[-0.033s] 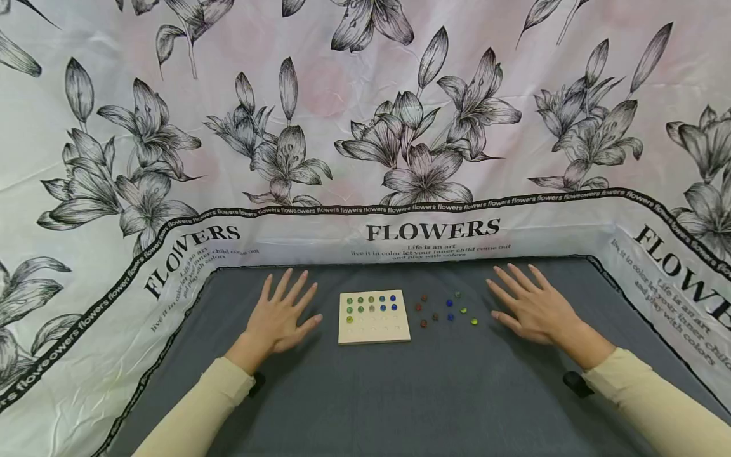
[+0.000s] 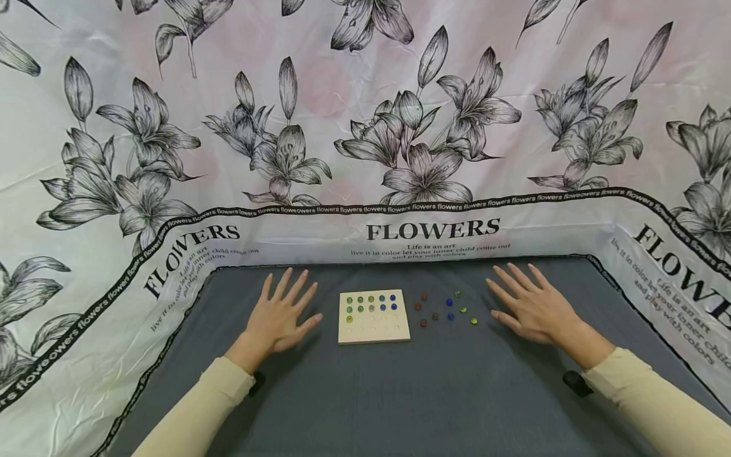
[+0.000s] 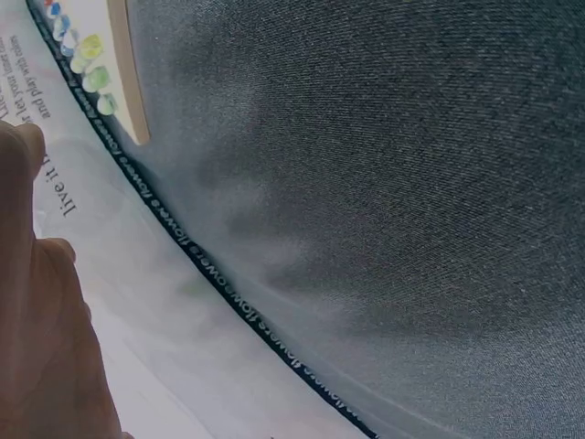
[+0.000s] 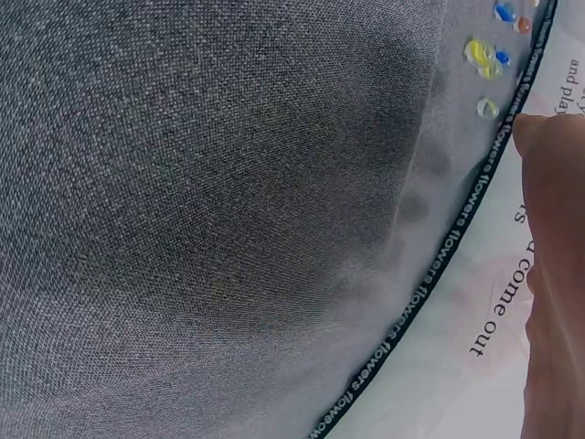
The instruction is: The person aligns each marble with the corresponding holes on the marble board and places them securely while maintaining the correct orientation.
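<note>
A pale wooden board (image 2: 374, 334) with rows of small round hollows lies on the grey cloth in the head view. Green, clear and blue glass marbles (image 2: 360, 309) fill its two back rows, and one yellow marble (image 2: 349, 319) sits at the left of the third row. To the board's left, my left hand (image 2: 282, 317) is held with fingers straight and spread, holding nothing. Right of the board lie several loose marbles (image 2: 449, 317), reddish brown, blue, green and yellow. Just beyond them my right hand (image 2: 535, 309) is spread flat and holds nothing.
Grey cloth (image 2: 365, 406) covers the table. Behind and at both sides hangs a white curtain (image 2: 320, 241) printed with flowers and lettering, its black-edged hem bordering the grey surface. A dark band (image 2: 578, 384) shows at the right wrist.
</note>
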`<state>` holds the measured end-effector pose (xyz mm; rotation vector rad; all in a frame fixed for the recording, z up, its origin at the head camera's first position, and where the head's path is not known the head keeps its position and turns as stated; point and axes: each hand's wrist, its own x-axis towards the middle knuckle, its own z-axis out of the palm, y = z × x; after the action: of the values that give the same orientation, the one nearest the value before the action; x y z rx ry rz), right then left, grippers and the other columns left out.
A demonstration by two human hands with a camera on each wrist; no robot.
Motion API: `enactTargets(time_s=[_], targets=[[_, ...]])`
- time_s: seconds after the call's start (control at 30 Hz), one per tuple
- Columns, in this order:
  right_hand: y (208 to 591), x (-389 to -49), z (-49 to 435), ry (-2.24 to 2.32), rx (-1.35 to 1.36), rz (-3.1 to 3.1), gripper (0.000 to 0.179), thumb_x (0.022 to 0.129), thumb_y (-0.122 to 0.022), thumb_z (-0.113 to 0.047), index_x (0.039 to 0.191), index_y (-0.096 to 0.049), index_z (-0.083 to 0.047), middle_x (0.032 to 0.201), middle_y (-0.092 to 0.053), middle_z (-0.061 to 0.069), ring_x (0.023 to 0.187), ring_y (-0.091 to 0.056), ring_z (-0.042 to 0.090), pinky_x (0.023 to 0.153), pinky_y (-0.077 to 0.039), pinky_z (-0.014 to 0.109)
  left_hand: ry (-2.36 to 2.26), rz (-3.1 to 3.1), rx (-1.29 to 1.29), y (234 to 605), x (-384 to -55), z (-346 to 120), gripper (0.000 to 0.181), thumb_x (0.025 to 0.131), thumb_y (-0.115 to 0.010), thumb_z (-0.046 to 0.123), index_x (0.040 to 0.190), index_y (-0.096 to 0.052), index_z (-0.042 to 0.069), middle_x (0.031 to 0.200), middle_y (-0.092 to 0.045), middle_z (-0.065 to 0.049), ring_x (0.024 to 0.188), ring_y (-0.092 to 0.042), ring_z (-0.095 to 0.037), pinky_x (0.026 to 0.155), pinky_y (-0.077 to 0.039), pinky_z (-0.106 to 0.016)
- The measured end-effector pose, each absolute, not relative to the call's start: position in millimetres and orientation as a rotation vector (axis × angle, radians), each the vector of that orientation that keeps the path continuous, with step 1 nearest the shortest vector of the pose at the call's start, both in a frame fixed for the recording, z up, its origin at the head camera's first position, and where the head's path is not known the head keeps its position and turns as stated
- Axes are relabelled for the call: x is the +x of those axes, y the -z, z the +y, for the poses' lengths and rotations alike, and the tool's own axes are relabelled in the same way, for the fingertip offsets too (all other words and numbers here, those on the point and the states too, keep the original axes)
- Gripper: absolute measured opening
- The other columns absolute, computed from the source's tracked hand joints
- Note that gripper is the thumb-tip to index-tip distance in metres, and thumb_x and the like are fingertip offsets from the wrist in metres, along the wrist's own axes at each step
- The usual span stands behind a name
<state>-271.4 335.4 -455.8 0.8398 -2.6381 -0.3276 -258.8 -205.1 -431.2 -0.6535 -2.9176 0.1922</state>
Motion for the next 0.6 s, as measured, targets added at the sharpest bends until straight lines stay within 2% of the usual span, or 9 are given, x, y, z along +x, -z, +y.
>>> enactTargets(time_s=[0.27,0.4,0.6], targets=[[452,-264,333,0.279,0.819,-2.683,0.071,0.1,-0.058,-0.055,0.153,-0.049,-0.008,0.161,-0.037,0.021,0.152,-0.025,0.041,0.122,-0.017,0.062,-0.11,-2.944,-0.641,438,-264,-201,0.075,0.104,-0.033,0.066,0.165,-0.027,0.021,0.172,-0.013,-0.01,0.157,-0.005,-0.041,0.123,0.003,-0.067],[446,-260,330,0.253,0.801,-2.701,0.072,0.099,-0.06,-0.053,0.154,-0.047,-0.007,0.161,-0.036,0.022,0.151,-0.026,0.042,0.123,-0.014,0.061,-0.064,-2.959,-0.621,438,-266,-198,0.075,0.104,-0.03,0.067,0.165,-0.022,0.023,0.172,-0.01,-0.008,0.157,-0.001,-0.04,0.123,0.003,-0.066],[443,-255,326,0.248,0.783,-2.75,0.071,0.1,-0.061,-0.05,0.155,-0.046,-0.008,0.161,-0.036,0.022,0.151,-0.026,0.043,0.123,-0.015,0.062,-0.022,-2.99,-0.63,440,-264,-195,0.076,0.104,-0.04,0.064,0.165,-0.026,0.021,0.172,-0.013,-0.011,0.157,-0.003,-0.042,0.122,0.002,-0.069]])
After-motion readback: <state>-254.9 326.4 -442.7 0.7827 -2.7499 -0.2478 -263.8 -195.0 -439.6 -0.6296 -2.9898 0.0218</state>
